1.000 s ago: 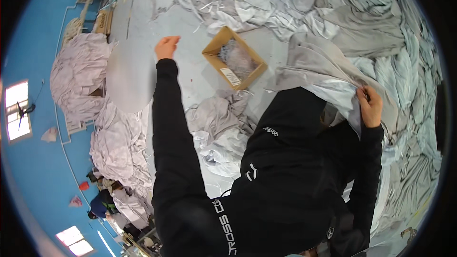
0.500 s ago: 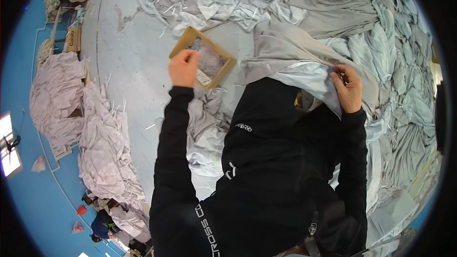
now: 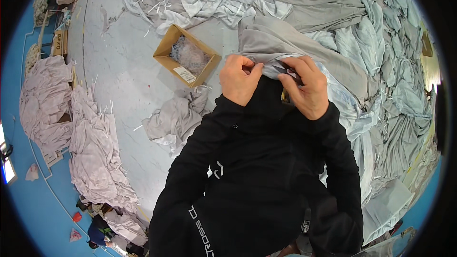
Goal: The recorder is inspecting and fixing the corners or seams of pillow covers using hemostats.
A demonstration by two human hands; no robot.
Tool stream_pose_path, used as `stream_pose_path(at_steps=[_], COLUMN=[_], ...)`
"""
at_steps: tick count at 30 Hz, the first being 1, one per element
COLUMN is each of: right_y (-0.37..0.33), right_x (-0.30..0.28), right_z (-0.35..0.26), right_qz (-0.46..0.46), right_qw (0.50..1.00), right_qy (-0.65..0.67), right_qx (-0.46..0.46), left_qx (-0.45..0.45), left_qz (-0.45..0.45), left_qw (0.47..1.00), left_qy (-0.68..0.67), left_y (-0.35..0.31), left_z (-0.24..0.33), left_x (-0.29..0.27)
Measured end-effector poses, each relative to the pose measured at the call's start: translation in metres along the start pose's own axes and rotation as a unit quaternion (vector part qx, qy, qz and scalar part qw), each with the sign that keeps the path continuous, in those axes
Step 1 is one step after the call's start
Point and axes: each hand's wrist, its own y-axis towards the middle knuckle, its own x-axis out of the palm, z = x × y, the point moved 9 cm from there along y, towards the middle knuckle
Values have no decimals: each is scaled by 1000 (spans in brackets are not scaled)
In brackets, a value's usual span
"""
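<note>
The left hand (image 3: 239,78) pinched the near edge of a grey cloth (image 3: 295,43) spread just before the person's lap, and the right hand (image 3: 307,85) was closed around a small dark tool (image 3: 288,72) there. That piece seemed unfinished; which surrounding heaps (image 3: 328,7) were done, I couldn't tell.

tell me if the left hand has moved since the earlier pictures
Yes, rightward: judged against the cardboard box, the left hand was left of it a second ago and is now right of it, at the grey cloth.
</note>
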Motion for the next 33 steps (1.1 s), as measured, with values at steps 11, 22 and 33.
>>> stream_pose_path(at_steps=[11, 22, 33], right_y=[19, 25, 25], right_x=[28, 40, 44], right_z=[-15, 0, 5], right_qz=[-69, -125, -119], right_qw=[975, 967, 967], right_qy=[-159, -168, -168], right_qx=[-143, -143, -150], left_qx=[-7, -135, -131], left_qz=[-7, -47, -59], left_qw=[995, 965, 968], left_qy=[-99, -221, -204], left_y=[-4, -8, -7], left_z=[-11, -49, -50], left_x=[-1, 8, 10])
